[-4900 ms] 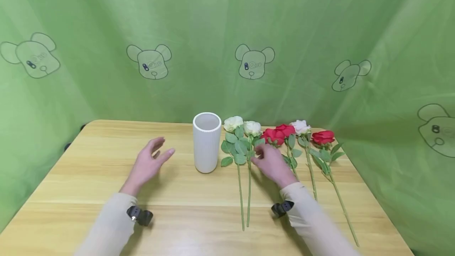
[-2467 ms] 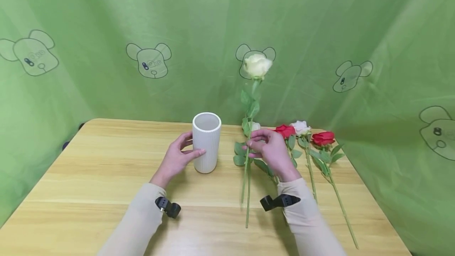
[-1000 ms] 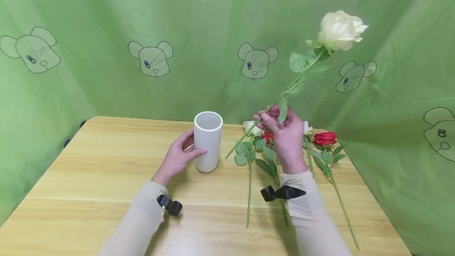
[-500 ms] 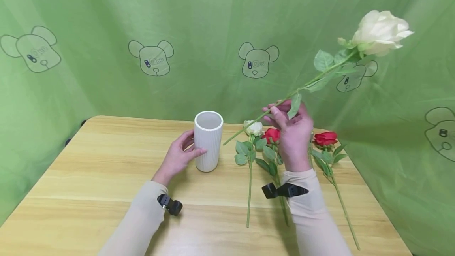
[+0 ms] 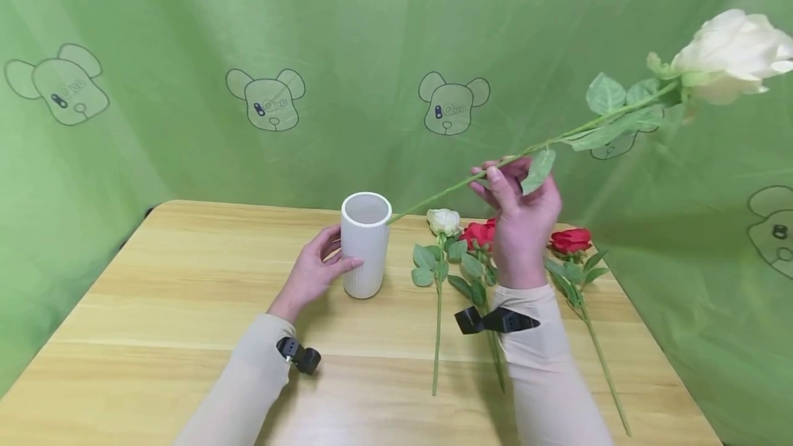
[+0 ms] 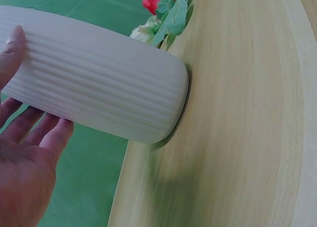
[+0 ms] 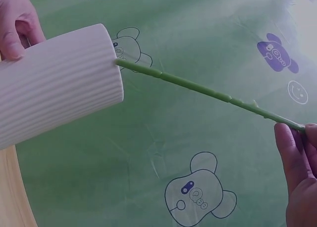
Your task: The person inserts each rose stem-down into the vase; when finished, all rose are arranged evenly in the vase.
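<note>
A white ribbed vase [image 5: 364, 253] stands upright on the table. My left hand [image 5: 314, 270] holds its left side, thumb across the front and fingers behind, as the left wrist view [image 6: 94, 73] of the vase also shows. Up in the air, my right hand [image 5: 523, 215] pinches the green stem of a white rose [image 5: 734, 57] between thumb and fingers. The rose slants, its bloom up at the far right and its stem end down at the vase. In the right wrist view the tip of the stem [image 7: 198, 89] is right at the vase's rim.
Right of the vase, on the wooden table [image 5: 186, 281], lie another white rose [image 5: 443, 222], red roses [image 5: 478, 234] partly behind my right arm, and a red rose [image 5: 571, 241] farther right. A green curtain [image 5: 347, 74] with bear-head drawings hangs behind the table.
My left hand has reached the vase and gripped it. My right hand has picked a white rose off the table, raised it and tilted it rightward, its stem end now at the vase's rim.
</note>
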Available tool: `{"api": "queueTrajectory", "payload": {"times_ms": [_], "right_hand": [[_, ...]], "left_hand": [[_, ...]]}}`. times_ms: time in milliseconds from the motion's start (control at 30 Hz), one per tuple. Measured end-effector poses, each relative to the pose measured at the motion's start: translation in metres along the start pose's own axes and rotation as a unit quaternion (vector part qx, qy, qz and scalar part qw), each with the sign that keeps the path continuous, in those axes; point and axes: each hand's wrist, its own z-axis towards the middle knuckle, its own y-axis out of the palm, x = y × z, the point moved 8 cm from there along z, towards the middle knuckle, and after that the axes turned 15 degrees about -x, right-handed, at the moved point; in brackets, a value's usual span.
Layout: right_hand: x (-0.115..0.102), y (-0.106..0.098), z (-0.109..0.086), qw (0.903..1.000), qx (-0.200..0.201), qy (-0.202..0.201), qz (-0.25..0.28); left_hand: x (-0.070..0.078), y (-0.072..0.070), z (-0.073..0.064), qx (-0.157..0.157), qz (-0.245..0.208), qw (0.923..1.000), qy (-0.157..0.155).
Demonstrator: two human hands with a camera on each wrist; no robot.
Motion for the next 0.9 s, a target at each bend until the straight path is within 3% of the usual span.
{"api": "queueTrajectory", "payload": {"times_ms": [667,900], "right_hand": [[0.007,0.007,0.001,0.9998,-0.002,-0.019,0.009],[0.015,0.016,0.002,0.9987,-0.036,-0.003,-0.037]], "left_hand": [[-0.001,-0.001,0.001,-0.002,0.005,0.9999,-0.009],[0.000,-0.001,0.000,-0.003,0.005,0.9999,-0.012]]}}
